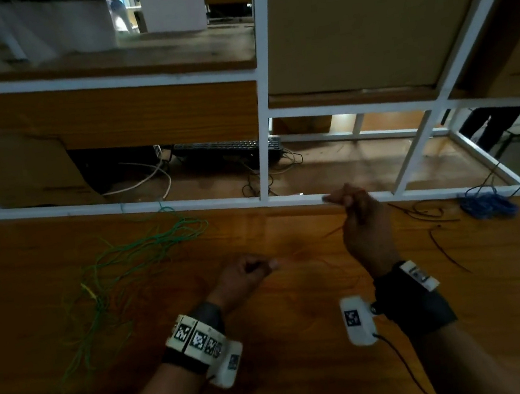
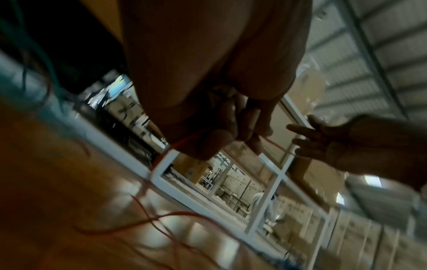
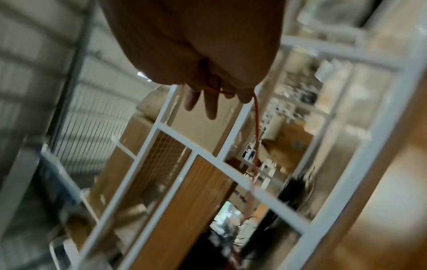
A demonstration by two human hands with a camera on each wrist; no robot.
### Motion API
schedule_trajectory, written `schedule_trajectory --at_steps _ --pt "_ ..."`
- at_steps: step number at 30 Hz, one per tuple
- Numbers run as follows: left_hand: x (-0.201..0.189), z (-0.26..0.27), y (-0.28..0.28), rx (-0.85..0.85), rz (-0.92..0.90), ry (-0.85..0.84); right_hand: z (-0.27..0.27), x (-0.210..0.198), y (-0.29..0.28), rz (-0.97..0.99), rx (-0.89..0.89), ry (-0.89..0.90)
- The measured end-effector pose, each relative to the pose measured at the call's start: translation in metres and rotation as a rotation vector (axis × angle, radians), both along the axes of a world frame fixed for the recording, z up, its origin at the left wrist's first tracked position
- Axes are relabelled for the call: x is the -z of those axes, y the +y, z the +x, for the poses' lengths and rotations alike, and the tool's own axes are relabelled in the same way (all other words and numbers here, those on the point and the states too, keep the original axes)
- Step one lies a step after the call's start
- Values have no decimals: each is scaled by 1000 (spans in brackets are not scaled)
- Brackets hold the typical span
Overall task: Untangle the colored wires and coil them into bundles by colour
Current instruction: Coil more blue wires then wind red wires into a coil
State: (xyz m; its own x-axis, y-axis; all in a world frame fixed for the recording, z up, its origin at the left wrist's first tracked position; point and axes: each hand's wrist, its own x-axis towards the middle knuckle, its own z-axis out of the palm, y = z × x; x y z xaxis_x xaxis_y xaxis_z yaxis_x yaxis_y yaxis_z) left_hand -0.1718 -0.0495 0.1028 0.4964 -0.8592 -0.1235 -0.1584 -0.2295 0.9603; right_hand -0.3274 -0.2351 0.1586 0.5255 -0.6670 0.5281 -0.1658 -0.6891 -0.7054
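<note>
A person's two hands work a thin red wire [image 2: 184,141] above a wooden table [image 1: 304,339]. The left hand [image 1: 244,276] is curled into a loose fist low over the tabletop, thumb and fingers pinching the wire; the left wrist view shows the strand passing through the closed fingers [image 2: 245,126] and trailing down in loose loops onto the wood. The right hand [image 1: 362,221] is raised near the table's far edge — its thumb and forefinger nip the same red wire [image 3: 255,117], while two other fingers [image 3: 211,107] point straight out. Between the hands the wire is faint in the head view and hard to trace.

A sprawl of green wire [image 1: 134,256], mixed with a yellowish strand, lies loose across the left side of the table. A blue wire bundle [image 1: 488,205] sits at the far right corner, and a few dark wires [image 1: 433,217] lie scattered between it and the right hand. Behind the table stands a white metal frame [image 1: 260,97] with wooden panels — a black keyboard [image 1: 226,148] rests on a surface beyond it. Both wrists carry white camera units with printed markers.
</note>
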Motion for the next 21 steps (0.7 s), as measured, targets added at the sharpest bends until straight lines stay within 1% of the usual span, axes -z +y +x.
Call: schedule_trajectory --at_steps 2,3,4,6,7,9,10,12,14,16,18,19,21 --pt "-12 5 4 20 -15 -115 0 11 1 -102 -38 373" --pt "-19 6 3 39 -33 -211 0 19 1 -130 -65 494" --pt "-27 7 3 57 -48 -315 0 26 1 -158 -97 561" --pt "-40 13 -1 63 -76 -496 -1 35 0 -206 -177 630" --pt "-47 19 -2 40 -82 -542 -2 38 0 -227 -226 666" --pt "-58 32 -6 -12 -105 -526 -5 44 2 -198 -341 724" --pt "-63 38 -8 -9 -119 -526 -7 45 6 -164 -400 728" --pt "-70 43 -14 60 -143 -581 -10 48 15 -49 -525 697" --pt "-76 41 -23 183 -160 -620 -13 46 25 148 -641 690" --pt "-82 36 -35 277 -176 -640 -16 41 37 404 -772 645" --pt "-86 31 -47 304 -188 -619 -19 33 50 657 -912 519" --pt "-88 27 -52 295 -195 -568 -20 28 56 772 -985 441" --pt "-81 20 -59 263 -217 -425 -22 16 65 974 -1154 206"
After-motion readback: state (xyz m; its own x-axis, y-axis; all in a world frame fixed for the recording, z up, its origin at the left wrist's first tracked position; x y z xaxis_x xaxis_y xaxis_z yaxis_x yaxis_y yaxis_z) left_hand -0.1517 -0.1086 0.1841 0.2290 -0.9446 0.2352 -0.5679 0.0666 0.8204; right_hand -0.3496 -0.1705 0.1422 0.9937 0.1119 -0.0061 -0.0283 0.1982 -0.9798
